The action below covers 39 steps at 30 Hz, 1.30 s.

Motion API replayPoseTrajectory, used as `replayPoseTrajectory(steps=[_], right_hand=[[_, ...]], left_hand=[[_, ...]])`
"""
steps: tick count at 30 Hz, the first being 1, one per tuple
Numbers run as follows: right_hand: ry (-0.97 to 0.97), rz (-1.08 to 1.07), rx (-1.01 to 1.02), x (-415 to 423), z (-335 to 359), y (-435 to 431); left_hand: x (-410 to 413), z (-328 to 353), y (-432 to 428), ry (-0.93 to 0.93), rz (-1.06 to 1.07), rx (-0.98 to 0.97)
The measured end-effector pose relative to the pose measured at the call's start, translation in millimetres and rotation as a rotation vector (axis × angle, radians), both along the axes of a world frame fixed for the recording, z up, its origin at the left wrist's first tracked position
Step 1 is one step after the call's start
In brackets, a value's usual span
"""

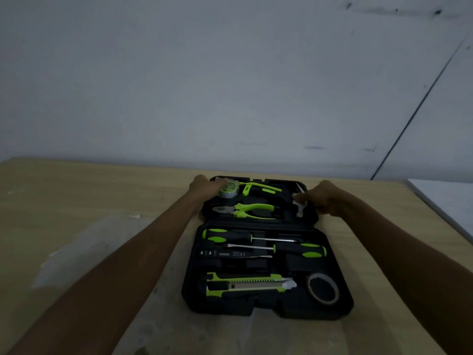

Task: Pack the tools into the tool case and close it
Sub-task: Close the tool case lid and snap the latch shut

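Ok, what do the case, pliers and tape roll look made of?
Case: matt black moulded plastic, going by the shaped recesses. Pliers: grey metal head with a dull sheen; green-and-black grips, probably rubber or plastic. Tape roll: pale, see-through band, likely plastic adhesive tape, though dim light leaves it open.

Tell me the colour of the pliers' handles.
Lime green with black, on the pliers in the tool case; the head view shows it best.

A bare, dim room: plain pale wall [230, 73] behind a wooden table [76, 190].
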State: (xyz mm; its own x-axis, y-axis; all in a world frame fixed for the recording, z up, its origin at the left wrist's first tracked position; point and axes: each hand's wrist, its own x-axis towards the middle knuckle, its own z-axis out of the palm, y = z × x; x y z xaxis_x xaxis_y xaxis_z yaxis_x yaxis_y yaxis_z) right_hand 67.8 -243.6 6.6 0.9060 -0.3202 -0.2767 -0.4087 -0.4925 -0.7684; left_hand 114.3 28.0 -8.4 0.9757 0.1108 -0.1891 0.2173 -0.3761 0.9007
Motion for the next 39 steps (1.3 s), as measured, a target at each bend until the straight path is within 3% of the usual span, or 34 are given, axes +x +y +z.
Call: replayPoseTrajectory(steps=[9,18,20,25,31,39], right_hand=[[0.171,0.062,0.357,1,4,-10],[0.07,0.019,0.276,5,-2,-6],[0.039,0.005,0.266,7,-6,-6],[-0.006,-0.003,0.3,5,-9,-3],[-0.034,0.013,0.408,-2,-8,-5],[-0.012,0.032,0.424,2,-10,-4]], left_hand=[[16,4,7,0.1,-0.035,-0.215],[8,3,3,0.062,-0.033,-0.272],[6,1,0,0.024,-0.032,-0.24],[-2,9,-11,-0.111,-0.081,0.052],[8,31,-28,-0.043,-0.247,0.356],[16,40,-33,0.037,-0.276,0.371]])
